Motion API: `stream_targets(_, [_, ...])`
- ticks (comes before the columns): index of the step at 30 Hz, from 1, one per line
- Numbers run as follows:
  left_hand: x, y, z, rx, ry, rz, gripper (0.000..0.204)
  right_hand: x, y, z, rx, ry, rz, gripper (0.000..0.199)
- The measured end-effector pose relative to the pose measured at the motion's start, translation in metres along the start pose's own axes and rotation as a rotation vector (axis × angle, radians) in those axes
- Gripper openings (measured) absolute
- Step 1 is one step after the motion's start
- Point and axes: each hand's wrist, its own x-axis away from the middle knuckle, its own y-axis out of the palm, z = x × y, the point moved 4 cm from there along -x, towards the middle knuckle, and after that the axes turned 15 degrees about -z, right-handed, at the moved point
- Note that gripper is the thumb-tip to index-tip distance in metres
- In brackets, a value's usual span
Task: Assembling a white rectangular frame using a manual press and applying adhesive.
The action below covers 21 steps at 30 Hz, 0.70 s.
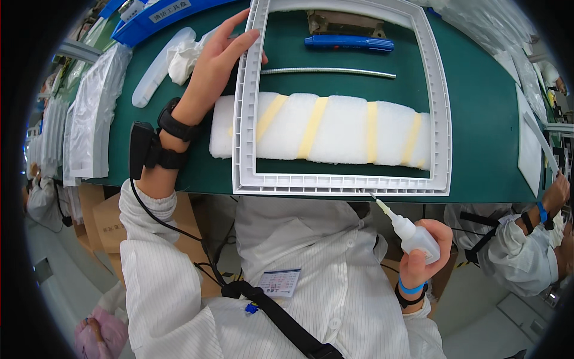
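Observation:
A white rectangular plastic frame [342, 184] with small ribbed cells along its edges lies over the green table, its near side at the table's front edge. My left hand [229, 45] grips the frame's upper left side, thumb on top. In my right hand [435, 246] is a small white squeeze bottle [417, 238] with a thin needle tip. The tip points up and left, at the outer face of the frame's near side. Under the frame lies a white foam strip [344, 128] wrapped with yellow tape.
Inside the frame's opening lie a blue marker [349, 43], a thin metal rod [329, 72] and a brown block [347, 24]. A blue bin [161, 21], crumpled white tissue [182, 61] and a clear plastic case [161, 69] lie left. Bagged white parts [98, 113] stand farther left. A co-worker's hand [557, 194] shows right.

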Motion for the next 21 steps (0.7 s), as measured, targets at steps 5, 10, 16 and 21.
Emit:
stream_targets(5, [-0.002,-0.004,-0.004,0.001,-0.068,-0.007,0.058,-0.007,-0.002,-0.016,0.124,-0.062,-0.024,0.053])
stream_targets(10, [-0.003,0.005,0.010,0.151,-0.060,0.002,0.055,-0.018,-0.003,-0.034,0.288,-0.100,-0.082,0.048])
stream_targets(16, [-0.002,0.004,0.017,0.106,-0.073,0.010,0.053,-0.037,-0.005,-0.060,0.382,-0.261,-0.199,0.045])
stream_targets(21, [0.000,0.005,0.017,0.115,-0.059,0.028,0.052,-0.046,-0.002,-0.068,0.357,-0.292,-0.235,0.046])
